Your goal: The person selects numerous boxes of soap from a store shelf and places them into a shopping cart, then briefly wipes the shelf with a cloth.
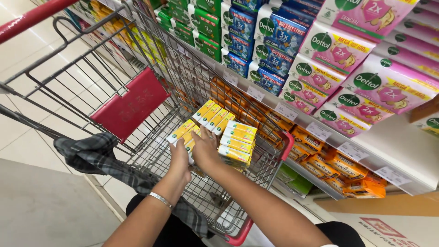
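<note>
1. My left hand (pixel 179 155) and right hand (pixel 204 148) are both down inside the wire shopping cart (pixel 151 68), side by side and touching.
2. My left fingers are curled around a yellow soap box (pixel 182 130) at the near end of the pile; my right palm lies flat on the boxes, fingers spread, not clearly gripping.
3. The yellow soap boxes (pixel 235 139) sit stacked in rows at the cart's far right corner.
4. A checked cloth (pixel 98 158) hangs over the cart's near rim, beside my left wrist with its silver bangle (pixel 160 199).
5. Shelves (pixel 402 151) of pink, blue, green and orange soap packs stand to the right.
</note>
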